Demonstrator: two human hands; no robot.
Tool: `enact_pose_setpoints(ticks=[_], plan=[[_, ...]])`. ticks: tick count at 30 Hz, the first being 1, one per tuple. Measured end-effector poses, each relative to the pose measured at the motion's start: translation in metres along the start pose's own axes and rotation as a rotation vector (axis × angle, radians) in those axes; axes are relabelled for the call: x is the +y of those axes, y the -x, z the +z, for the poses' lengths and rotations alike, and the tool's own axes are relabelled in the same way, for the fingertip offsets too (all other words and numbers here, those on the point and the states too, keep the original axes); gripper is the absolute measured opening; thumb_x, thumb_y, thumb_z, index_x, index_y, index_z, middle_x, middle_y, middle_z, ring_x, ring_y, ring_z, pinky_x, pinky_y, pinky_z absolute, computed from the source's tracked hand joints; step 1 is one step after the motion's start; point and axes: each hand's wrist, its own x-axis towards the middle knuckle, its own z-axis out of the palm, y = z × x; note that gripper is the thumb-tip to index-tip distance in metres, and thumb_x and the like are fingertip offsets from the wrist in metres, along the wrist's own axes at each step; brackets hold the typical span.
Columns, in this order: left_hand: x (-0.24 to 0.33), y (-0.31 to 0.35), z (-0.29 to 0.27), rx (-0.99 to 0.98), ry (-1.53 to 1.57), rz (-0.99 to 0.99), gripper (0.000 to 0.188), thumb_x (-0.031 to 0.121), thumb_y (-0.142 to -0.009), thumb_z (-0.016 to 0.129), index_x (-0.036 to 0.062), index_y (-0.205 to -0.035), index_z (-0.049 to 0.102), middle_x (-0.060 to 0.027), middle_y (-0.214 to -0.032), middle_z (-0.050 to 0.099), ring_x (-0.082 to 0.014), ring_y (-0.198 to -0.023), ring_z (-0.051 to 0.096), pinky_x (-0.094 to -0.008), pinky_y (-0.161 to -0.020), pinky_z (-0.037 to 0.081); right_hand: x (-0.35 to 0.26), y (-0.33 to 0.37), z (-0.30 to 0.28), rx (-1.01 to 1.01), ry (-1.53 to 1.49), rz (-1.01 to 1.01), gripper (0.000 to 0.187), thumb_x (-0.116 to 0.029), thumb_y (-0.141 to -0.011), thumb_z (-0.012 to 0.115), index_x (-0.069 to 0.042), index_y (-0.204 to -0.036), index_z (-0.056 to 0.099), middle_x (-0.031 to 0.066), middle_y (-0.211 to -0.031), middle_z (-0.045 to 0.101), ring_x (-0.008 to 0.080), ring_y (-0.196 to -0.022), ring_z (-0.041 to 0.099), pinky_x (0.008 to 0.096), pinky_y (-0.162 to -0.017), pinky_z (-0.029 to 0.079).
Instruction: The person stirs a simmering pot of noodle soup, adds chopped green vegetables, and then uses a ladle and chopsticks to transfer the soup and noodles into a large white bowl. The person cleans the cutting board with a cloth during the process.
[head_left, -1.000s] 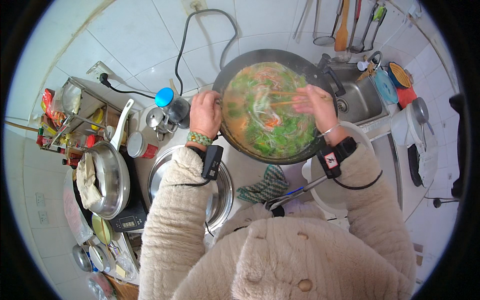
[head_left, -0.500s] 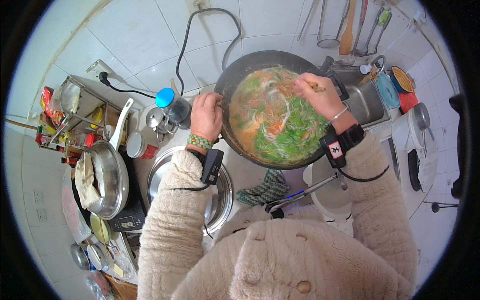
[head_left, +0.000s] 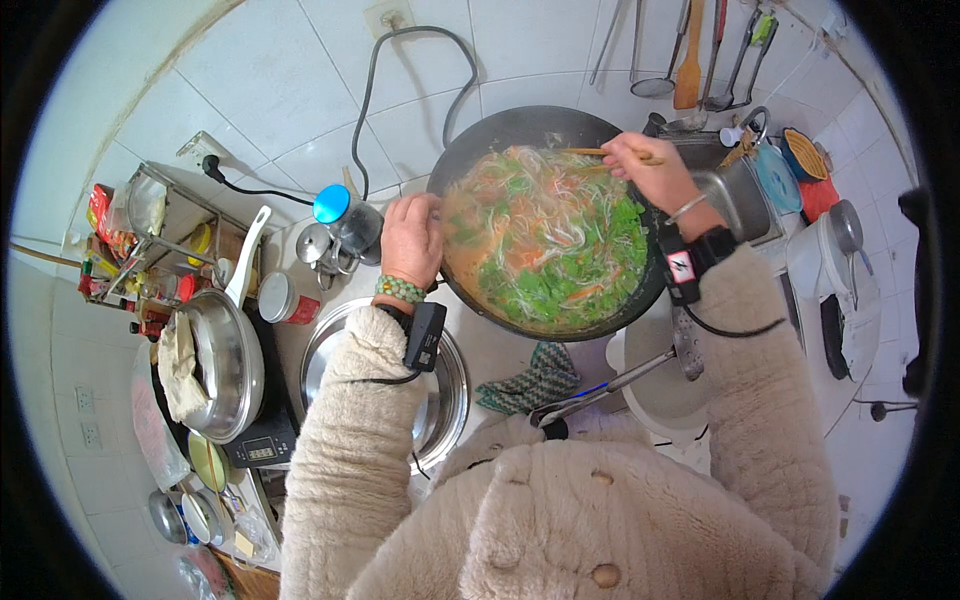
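See a black mark on the red-edged label (head_left: 681,267) of the right wrist device (head_left: 712,246). Cannot read the lit cooker display (head_left: 262,449).

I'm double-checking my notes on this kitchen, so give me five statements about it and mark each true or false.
1. The right grip holds chopsticks. True.
2. The left grip is at the left edge of the wok. True.
3. The wooden spatula lies in the wok. False: the wooden spatula hangs on the tiled wall.
4. The blue-lidded jar stands right of the wok. False: the blue-lidded jar stands left of the wok.
5. A steel pan has a white handle. True.
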Motion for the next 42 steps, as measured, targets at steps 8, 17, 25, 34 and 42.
enact_pose_setpoints(ticks=[8, 17, 25, 34, 42], plan=[[0.002, 0.001, -0.003, -0.035, -0.027, -0.008, 0.018, 0.002, -0.081, 0.051, 0.0045, -0.098, 0.058, -0.0133, -0.099, 0.060, -0.0346, -0.096, 0.053, -0.0410, -0.085, 0.042, 0.005, 0.047, 0.016, -0.331, 0.082, -0.040, 0.024, -0.025, -0.092, 0.054, -0.003, -0.093, 0.063, 0.0106, -0.076, 0.064, 0.0173, -0.066, 0.060, 0.0295, -0.063, 0.049], [0.001, 0.001, -0.002, -0.028, -0.002, -0.040, 0.018, 0.002, -0.082, 0.051, 0.0049, -0.099, 0.057, -0.0128, -0.102, 0.060, -0.0341, -0.098, 0.053, -0.0402, -0.087, 0.042, 0.004, 0.077, -0.031, 0.195, -0.129, 0.363, 0.025, -0.025, -0.093, 0.053, -0.002, -0.094, 0.063, 0.0071, -0.075, 0.065, 0.0106, -0.061, 0.060, 0.0215, -0.057, 0.050], [0.000, 0.002, -0.001, -0.010, -0.015, -0.034, 0.018, 0.003, -0.080, 0.051, 0.0045, -0.098, 0.057, -0.0133, -0.100, 0.059, -0.0348, -0.097, 0.052, -0.0414, -0.086, 0.042, -0.006, 0.058, 0.039, 0.228, -0.580, 0.234, 0.034, -0.028, -0.096, 0.048, 0.003, -0.103, 0.059, 0.0160, -0.091, 0.067, 0.0164, -0.072, 0.066, 0.0253, -0.064, 0.054], [0.000, 0.002, -0.003, -0.006, 0.005, -0.031, 0.019, 0.003, -0.080, 0.051, 0.0048, -0.098, 0.057, -0.0138, -0.098, 0.059, -0.0354, -0.096, 0.052, -0.0416, -0.084, 0.042, -0.021, 0.044, 0.060, -0.056, -0.178, 0.445, 0.019, -0.014, -0.092, 0.052, 0.003, -0.093, 0.062, 0.0104, -0.085, 0.066, 0.0148, -0.075, 0.065, 0.0266, -0.066, 0.055], [-0.002, 0.002, 0.001, 0.024, 0.018, -0.043, 0.018, 0.006, -0.079, 0.052, 0.0047, -0.096, 0.058, -0.0145, -0.094, 0.059, -0.0367, -0.093, 0.052, -0.0437, -0.083, 0.042, -0.030, 0.070, 0.057, -0.399, -0.233, 0.175, 0.016, -0.011, -0.092, 0.053, 0.001, -0.099, 0.062, 0.0085, -0.087, 0.067, 0.0113, -0.076, 0.064, 0.0246, -0.067, 0.053]])
